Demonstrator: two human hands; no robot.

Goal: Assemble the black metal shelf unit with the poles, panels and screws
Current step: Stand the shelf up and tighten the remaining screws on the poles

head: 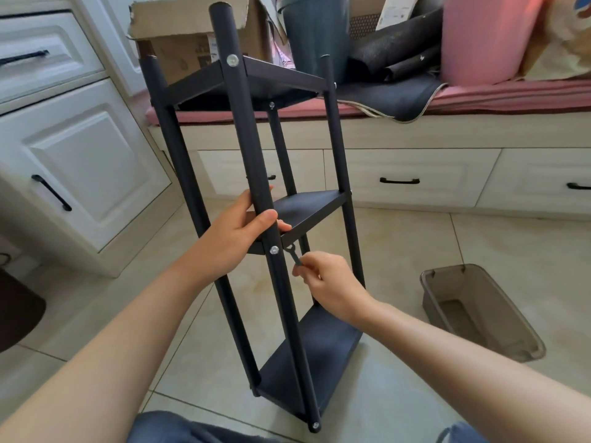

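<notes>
- Person's knees in blue-grey fabric at bottom edge, both bare forearms reaching forward.
- Black metal shelf unit (297, 215) stands upright on beige tiled floor (415, 394), straight ahead, four round black poles and three flat black panels.
- Bottom panel (319, 356) sits at floor level; silver screw head (315, 425) shows at foot of nearest front pole (256, 174).
- Right hand (326, 282) closed, pinching a small dark wrench-like tool (295, 256) between thumb and fingers; tool tip sits just under the middle panel's front edge, right of the front pole.
- Silver screw (274, 250) in front pole at middle panel height, just beside the tool.
- Left hand (236, 238) wrapped around the front pole just above that screw, thumb across the front, fingertips touching middle panel (307, 209).
- Top panel (256, 81) higher up, with another silver screw (232, 60) in the front pole there.
- Translucent grey plastic bin (479, 311) on floor, right of the unit, well apart.
- White cabinet doors (80, 161) with black handles at left; cream drawers (409, 177) behind the unit.
- Pink cushioned bench (511, 97) above drawers, holding open brown cardboard box (188, 36), dark green-grey bucket (315, 30), dark folded mats (393, 75), pink roll (486, 36).
</notes>
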